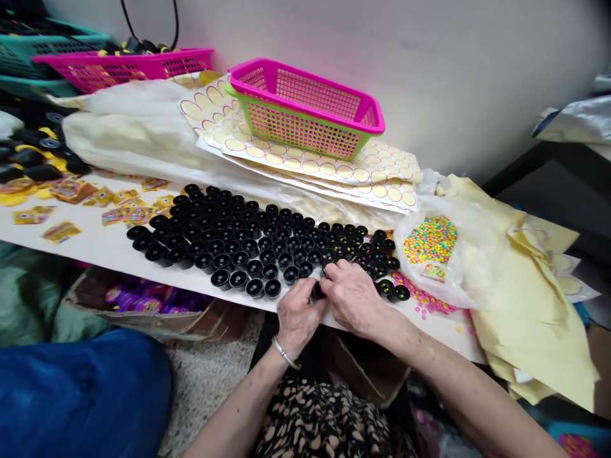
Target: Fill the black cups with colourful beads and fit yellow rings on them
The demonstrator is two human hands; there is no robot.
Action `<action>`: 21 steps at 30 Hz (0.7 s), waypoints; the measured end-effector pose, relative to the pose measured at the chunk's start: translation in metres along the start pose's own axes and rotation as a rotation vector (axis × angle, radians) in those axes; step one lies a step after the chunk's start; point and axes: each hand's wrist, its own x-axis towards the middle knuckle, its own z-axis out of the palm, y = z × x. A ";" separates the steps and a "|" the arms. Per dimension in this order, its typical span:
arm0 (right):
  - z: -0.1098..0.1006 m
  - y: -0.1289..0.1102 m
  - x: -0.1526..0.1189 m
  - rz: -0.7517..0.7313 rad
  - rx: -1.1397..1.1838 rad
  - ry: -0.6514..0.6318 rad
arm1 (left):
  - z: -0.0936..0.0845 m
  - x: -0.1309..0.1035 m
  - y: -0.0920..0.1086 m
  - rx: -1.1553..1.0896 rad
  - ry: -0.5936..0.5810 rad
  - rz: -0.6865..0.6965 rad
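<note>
Rows of small black round cups [241, 245] stand close together on the white table. At the front edge my left hand [298, 315] is closed, its fingers and thumb at the side of one black cup [317, 291]. My right hand [356, 299] reaches over the same spot with curled fingers, and what lies in them is hidden. Cups on the right [367, 251] have small coloured pieces inside, while those farther left look bare. Right of my hands, a clear plastic bag [458, 245] holds many small colourful candies [432, 240]. Pink pieces [424, 298] lie loose beside it.
Stacked pink and green baskets [305, 121] rest on sticker sheets [286, 166] at the back. Yellow packets [126, 207] lie to the left. Yellow paper [539, 305] hangs over the right edge. A cardboard box [191, 321] with purple items stands below, near a blue sack [86, 394].
</note>
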 end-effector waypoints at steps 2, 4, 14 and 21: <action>-0.001 0.006 0.001 0.003 0.005 -0.005 | 0.001 0.000 -0.001 0.011 0.007 0.014; -0.002 0.012 0.000 -0.001 0.038 -0.007 | 0.002 0.000 -0.003 0.025 0.011 0.027; -0.004 0.060 -0.030 0.125 0.630 0.381 | 0.004 0.001 -0.009 0.052 0.057 0.066; 0.013 0.177 -0.075 0.757 0.227 0.264 | 0.004 0.007 -0.016 0.047 0.103 0.118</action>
